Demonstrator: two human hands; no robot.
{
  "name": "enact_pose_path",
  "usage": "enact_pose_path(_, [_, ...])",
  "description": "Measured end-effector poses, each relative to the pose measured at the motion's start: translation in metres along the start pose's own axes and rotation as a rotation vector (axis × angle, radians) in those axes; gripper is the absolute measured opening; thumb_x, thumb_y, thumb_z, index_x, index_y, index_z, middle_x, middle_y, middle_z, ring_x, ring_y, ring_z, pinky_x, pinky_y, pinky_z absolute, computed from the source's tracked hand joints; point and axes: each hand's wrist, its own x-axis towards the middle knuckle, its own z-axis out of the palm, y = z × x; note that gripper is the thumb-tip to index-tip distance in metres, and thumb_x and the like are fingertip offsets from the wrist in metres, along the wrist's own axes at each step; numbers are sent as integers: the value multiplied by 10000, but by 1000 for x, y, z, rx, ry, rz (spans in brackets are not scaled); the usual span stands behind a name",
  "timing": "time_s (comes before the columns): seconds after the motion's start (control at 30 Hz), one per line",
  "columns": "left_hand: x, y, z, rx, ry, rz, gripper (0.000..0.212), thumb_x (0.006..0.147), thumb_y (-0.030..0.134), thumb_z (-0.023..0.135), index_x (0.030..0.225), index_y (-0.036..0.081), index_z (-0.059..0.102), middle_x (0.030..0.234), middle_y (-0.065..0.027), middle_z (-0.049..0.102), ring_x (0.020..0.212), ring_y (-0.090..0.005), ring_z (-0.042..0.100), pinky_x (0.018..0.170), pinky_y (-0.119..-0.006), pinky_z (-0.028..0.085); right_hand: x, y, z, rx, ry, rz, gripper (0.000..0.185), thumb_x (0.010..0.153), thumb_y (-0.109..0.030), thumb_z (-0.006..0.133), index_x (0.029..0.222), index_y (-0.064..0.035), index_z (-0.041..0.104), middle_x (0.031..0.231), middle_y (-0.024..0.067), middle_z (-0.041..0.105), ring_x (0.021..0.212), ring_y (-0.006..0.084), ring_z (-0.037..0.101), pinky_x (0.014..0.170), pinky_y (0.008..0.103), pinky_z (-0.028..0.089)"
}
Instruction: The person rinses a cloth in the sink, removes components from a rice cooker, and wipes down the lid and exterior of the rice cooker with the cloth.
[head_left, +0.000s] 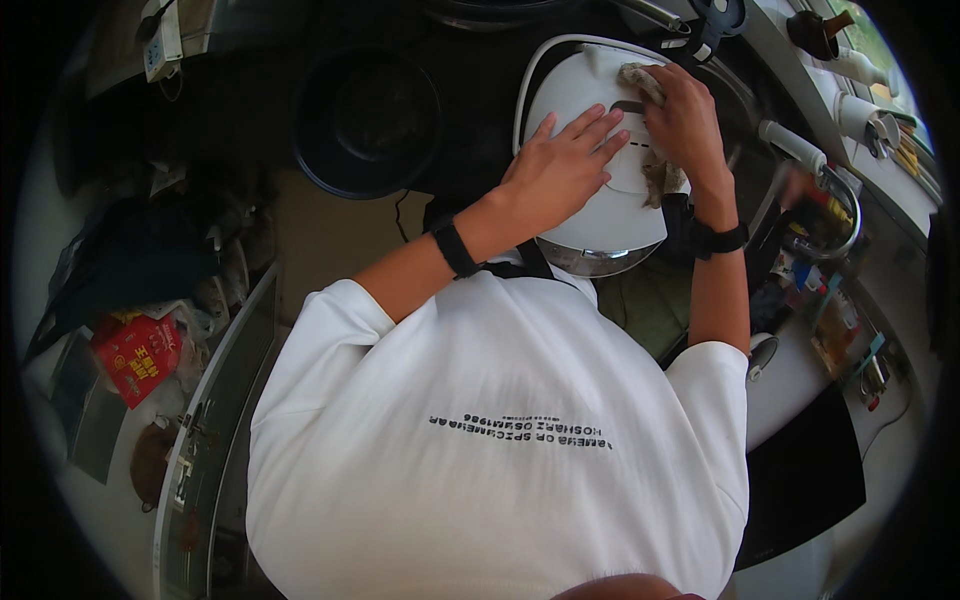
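Note:
A white rice cooker (589, 210) stands before me, its lid closed and its carrying handle lying back around the far side. My left hand (564, 163) rests flat on the lid with the fingers spread, touching the area beside the vent. In my right hand (684, 112) is a crumpled, grey-brown cloth (661, 180), pressed against the right side of the lid. Part of the cloth sticks out above the fingers and part hangs below them. The palm side of my right hand is hidden.
A dark round pot (367, 124) sits left of the cooker. To the right are a faucet (847, 217) and a windowsill with a white cup (859, 116). A power strip (161, 52) lies far left. A glass-paned door (217, 427) stands open at lower left, near a red package (139, 356).

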Motion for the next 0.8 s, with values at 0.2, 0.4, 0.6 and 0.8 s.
enact_pose_path(0.2, [2, 5, -6, -15, -22, -16, 491, 966, 264, 609, 1433, 149, 506, 1567, -42, 384, 1454, -237, 352, 1078, -541, 431, -24, 29, -17, 90, 16, 236, 199, 840, -102, 664, 1009, -12, 721, 911, 198, 681, 856, 399, 656, 765, 416, 523])
enact_pose_path(0.4, [2, 5, -11, -43, -64, -43, 496, 971, 257, 602, 1444, 146, 496, 1577, -52, 366, 1456, -249, 345, 1079, -555, 422, 2, 4, 3, 1, -40, -120, 321, 752, -25, 627, 1064, 18, 688, 983, 197, 674, 905, 409, 643, 829, 451, 525])
enact_pose_path(0.6, [4, 12, -12, -29, -75, -67, 489, 973, 255, 600, 1439, 144, 505, 1575, -60, 373, 1456, -259, 345, 1075, -557, 421, -41, 54, -35, 147, -144, 154, 347, 739, 18, 617, 1080, 26, 684, 956, 194, 667, 890, 404, 646, 820, 407, 521])
enact_pose_path(0.8, [8, 16, -14, -41, -100, -67, 502, 966, 253, 612, 1444, 148, 503, 1570, -62, 383, 1449, -275, 357, 1072, -562, 420, -18, 45, -25, 123, -121, 35, 346, 742, 39, 587, 1076, 10, 675, 956, 155, 635, 891, 385, 621, 814, 409, 512])
